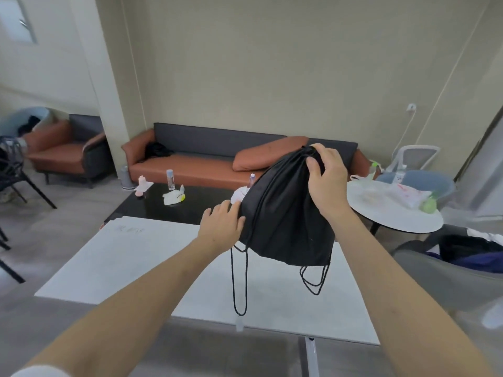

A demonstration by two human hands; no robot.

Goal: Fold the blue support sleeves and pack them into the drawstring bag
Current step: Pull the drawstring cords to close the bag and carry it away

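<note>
Right hand (325, 183) grips the cinched neck of the black drawstring bag (285, 213), held up above the white table (136, 257). Right fingers (324, 153) curl over the top of the gathered neck, thumb (313, 165) pressed on the near side; fabric bunched and clamped between thumb and fingers. Bag hangs down from that grip, body spreading wide below the fingers and slanting to the left.

Left hand (223, 224) is at the bag's lower-left edge. Fingers slightly spread and mostly straight, fingertips (234, 206) lying on the fabric. Thumb tip touches the bag's side just below them. Whether it pinches cloth or only rests flat against it: cannot tell.

Black drawstring cords (239, 281) dangle below the left hand in one long loop, reaching down toward the table's near edge. A second, shorter set of cord loops (314, 278) hangs from the bag's bottom right corner, below the right wrist.

Blue support sleeves not visible; bag looks lightly filled, contents hidden.

Beyond the fingers: black coffee table (190, 205) with small bottles, orange sofa (204, 164) against the wall. Right of the right hand, a round white table (392, 216) with plastic bags on it.
</note>
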